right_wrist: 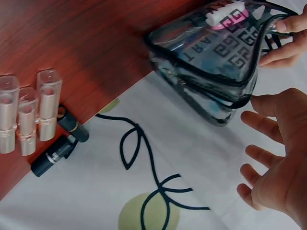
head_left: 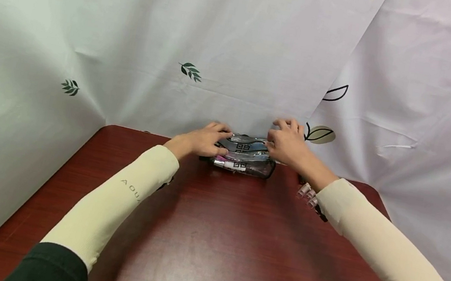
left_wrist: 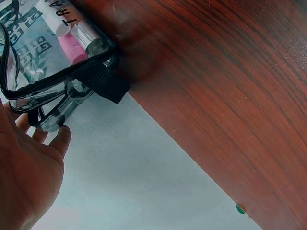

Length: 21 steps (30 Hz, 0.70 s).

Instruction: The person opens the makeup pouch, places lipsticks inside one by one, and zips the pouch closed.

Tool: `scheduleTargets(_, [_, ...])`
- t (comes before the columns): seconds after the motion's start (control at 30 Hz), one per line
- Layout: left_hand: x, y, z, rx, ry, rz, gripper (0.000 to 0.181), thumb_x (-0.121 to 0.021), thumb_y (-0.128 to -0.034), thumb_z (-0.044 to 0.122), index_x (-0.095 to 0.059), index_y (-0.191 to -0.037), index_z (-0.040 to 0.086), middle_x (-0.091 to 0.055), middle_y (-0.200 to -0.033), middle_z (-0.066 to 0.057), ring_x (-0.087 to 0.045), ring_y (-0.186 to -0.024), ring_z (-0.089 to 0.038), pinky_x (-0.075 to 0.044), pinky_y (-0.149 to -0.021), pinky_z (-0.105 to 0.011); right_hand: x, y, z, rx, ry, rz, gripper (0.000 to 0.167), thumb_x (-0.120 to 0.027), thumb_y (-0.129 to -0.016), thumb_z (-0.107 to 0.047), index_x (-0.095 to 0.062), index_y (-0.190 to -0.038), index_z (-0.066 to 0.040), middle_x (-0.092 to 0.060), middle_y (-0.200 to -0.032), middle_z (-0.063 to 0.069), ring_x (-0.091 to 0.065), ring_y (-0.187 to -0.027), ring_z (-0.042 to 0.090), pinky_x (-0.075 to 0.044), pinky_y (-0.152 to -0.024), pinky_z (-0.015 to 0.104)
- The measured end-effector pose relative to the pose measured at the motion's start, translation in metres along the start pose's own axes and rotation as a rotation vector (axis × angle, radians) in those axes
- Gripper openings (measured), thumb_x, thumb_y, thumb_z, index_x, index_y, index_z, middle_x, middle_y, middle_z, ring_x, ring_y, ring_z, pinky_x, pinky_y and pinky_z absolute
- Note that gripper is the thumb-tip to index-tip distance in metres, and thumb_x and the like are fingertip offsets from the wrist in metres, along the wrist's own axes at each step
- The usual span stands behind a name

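Note:
A clear toiletry pouch (head_left: 250, 167) with black trim and printed black patterns lies at the back edge of the table, its top edges parted. Through its plastic I see a pink tube (left_wrist: 73, 50), a silver-capped item (left_wrist: 90, 39) and a white item (left_wrist: 56, 21). My left hand (head_left: 204, 141) pinches the pouch's rim at its left end; some fingertips are hidden behind the plastic. At the other end is my right hand (head_left: 288, 143), fingers spread and loosely bent. In the right wrist view its thumb (right_wrist: 266, 103) is at the pouch's corner.
Several clear-capped lipstick-like tubes (right_wrist: 48, 105) stand together on the table right of the pouch, beneath my right forearm. Next to them lie two small black tubes (right_wrist: 72, 124). A white printed cloth (head_left: 244, 54) hangs directly behind the red-brown table (head_left: 209, 237).

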<state>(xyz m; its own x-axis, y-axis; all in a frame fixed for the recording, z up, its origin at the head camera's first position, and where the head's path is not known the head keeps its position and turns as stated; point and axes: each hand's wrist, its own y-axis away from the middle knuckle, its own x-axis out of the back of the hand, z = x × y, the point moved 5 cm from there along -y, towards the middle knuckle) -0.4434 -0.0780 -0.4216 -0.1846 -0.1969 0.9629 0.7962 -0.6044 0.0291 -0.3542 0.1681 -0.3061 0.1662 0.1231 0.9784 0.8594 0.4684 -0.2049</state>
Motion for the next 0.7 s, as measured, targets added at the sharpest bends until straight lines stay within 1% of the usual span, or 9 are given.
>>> scheduleTargets(0.17, [0.000, -0.001, 0.000, 0.004, 0.010, -0.002, 0.083, -0.062, -0.1071, 0.059, -0.039, -0.178, 0.022, -0.033, -0.183, -0.002, -0.020, -0.175, -0.030, -0.030, -0.140, -0.055, -0.004, 0.007, 0.014, -0.037, 0.030, -0.019, 0.019, -0.069, -0.107, -0.024, -0.079, -0.105, -0.008, -0.053, -0.168, 0.024, -0.039, -0.156, 0.055, -0.029, -0.127, 0.075])
scheduleTargets(0.3, [0.001, 0.001, 0.001, 0.012, 0.014, -0.013, 0.083, -0.062, -0.1080, 0.057, -0.038, -0.179, 0.021, -0.030, -0.184, -0.002, -0.019, -0.175, -0.029, -0.030, -0.140, -0.056, -0.006, 0.013, 0.025, -0.076, 0.037, -0.037, 0.020, -0.069, -0.107, -0.023, -0.080, -0.112, -0.007, -0.052, -0.169, 0.024, -0.039, -0.156, 0.057, -0.031, -0.126, 0.077])
scheduleTargets(0.4, [0.003, 0.005, 0.006, 0.010, 0.025, -0.008, 0.082, -0.062, -0.1082, 0.055, -0.038, -0.179, 0.020, -0.030, -0.184, -0.003, -0.018, -0.175, -0.030, -0.028, -0.140, -0.057, -0.007, 0.019, 0.033, -0.097, 0.035, -0.042, 0.021, -0.069, -0.107, -0.022, -0.080, -0.116, -0.006, -0.052, -0.169, 0.026, -0.039, -0.155, 0.058, -0.032, -0.125, 0.078])
scheduleTargets(0.43, [0.009, 0.011, 0.012, 0.006, 0.017, -0.010, 0.082, -0.062, -0.1085, 0.054, -0.038, -0.178, 0.018, -0.031, -0.184, -0.005, -0.019, -0.175, -0.031, -0.029, -0.140, -0.057, -0.007, 0.021, 0.036, -0.105, 0.032, -0.043, 0.021, -0.069, -0.107, -0.022, -0.080, -0.117, -0.006, -0.051, -0.169, 0.026, -0.039, -0.155, 0.059, -0.031, -0.125, 0.078])
scheduleTargets(0.5, [0.010, 0.014, 0.015, 0.003, 0.026, -0.007, 0.082, -0.062, -0.1079, 0.053, -0.039, -0.178, 0.017, -0.031, -0.184, -0.006, -0.019, -0.174, -0.032, -0.029, -0.140, -0.058, -0.009, 0.024, 0.042, -0.120, 0.027, -0.050, 0.022, -0.068, -0.109, -0.022, -0.080, -0.117, -0.006, -0.051, -0.169, 0.027, -0.038, -0.156, 0.059, -0.031, -0.124, 0.078])
scheduleTargets(0.57, [0.010, 0.013, 0.014, 0.002, 0.023, -0.010, 0.082, -0.063, -0.1081, 0.053, -0.039, -0.178, 0.018, -0.031, -0.184, -0.006, -0.019, -0.174, -0.032, -0.029, -0.139, -0.058, -0.012, 0.028, 0.048, -0.136, 0.025, -0.058, 0.022, -0.068, -0.109, -0.022, -0.080, -0.117, -0.006, -0.050, -0.169, 0.027, -0.037, -0.156, 0.060, -0.029, -0.125, 0.079])
scheduleTargets(0.63, [0.008, 0.009, 0.011, 0.005, 0.010, -0.026, 0.083, -0.063, -0.1083, 0.053, -0.038, -0.179, 0.018, -0.031, -0.184, -0.005, -0.019, -0.175, -0.032, -0.030, -0.140, -0.057, -0.014, 0.032, 0.054, -0.145, 0.021, -0.067, 0.021, -0.066, -0.110, -0.020, -0.080, -0.116, -0.005, -0.049, -0.169, 0.029, -0.036, -0.155, 0.060, -0.029, -0.123, 0.078])
scheduleTargets(0.67, [0.003, 0.003, 0.004, 0.005, 0.017, -0.025, 0.083, -0.064, -0.1079, 0.054, -0.037, -0.179, 0.020, -0.030, -0.185, -0.005, -0.018, -0.175, -0.032, -0.029, -0.140, -0.058, -0.015, 0.034, 0.057, -0.149, 0.019, -0.071, 0.021, -0.066, -0.110, -0.019, -0.080, -0.116, -0.005, -0.049, -0.169, 0.029, -0.036, -0.155, 0.060, -0.029, -0.123, 0.078])
scheduleTargets(0.7, [0.002, 0.002, 0.004, 0.002, 0.010, -0.025, 0.083, -0.063, -0.1080, 0.054, -0.037, -0.179, 0.019, -0.030, -0.185, -0.005, -0.019, -0.174, -0.032, -0.030, -0.139, -0.058, -0.015, 0.036, 0.060, -0.152, 0.018, -0.072, 0.021, -0.065, -0.110, -0.019, -0.080, -0.115, -0.005, -0.050, -0.168, 0.030, -0.036, -0.154, 0.061, -0.029, -0.122, 0.079])
